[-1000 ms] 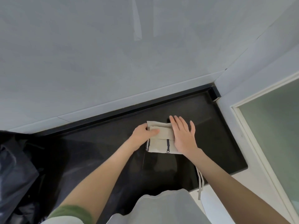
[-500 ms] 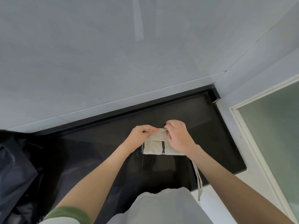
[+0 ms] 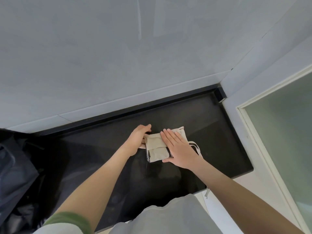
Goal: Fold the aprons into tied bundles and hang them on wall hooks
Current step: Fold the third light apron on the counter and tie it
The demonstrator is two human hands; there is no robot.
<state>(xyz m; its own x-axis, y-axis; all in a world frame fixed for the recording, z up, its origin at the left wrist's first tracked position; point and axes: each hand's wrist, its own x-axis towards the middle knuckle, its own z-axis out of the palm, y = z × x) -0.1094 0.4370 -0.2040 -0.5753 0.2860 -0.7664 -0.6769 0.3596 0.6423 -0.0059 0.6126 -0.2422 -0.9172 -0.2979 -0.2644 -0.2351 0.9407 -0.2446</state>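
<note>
A beige apron [image 3: 156, 149], folded into a small rectangle with dark trim lines, lies on the black countertop [image 3: 219, 132]. My right hand [image 3: 177, 148] lies flat on its right half, fingers straight and pressing down. My left hand [image 3: 139, 138] grips the bundle's left edge, with the fingers curled round the fold. The apron's pale straps [image 3: 196, 146] loop out to the right of my right hand, and one strap end [image 3: 206, 193] hangs over the counter's front edge.
A grey wall [image 3: 118, 56] rises behind the counter. A frosted glass door in a white frame [image 3: 287, 141] stands at the right. Dark fabric [image 3: 15, 174] is piled at the left end of the counter. No wall hooks are in view.
Both hands were pinching the bundle's far edge half a second ago. Now my right hand has opened flat on the apron, the fold is turned over, and the straps lie out to the right.
</note>
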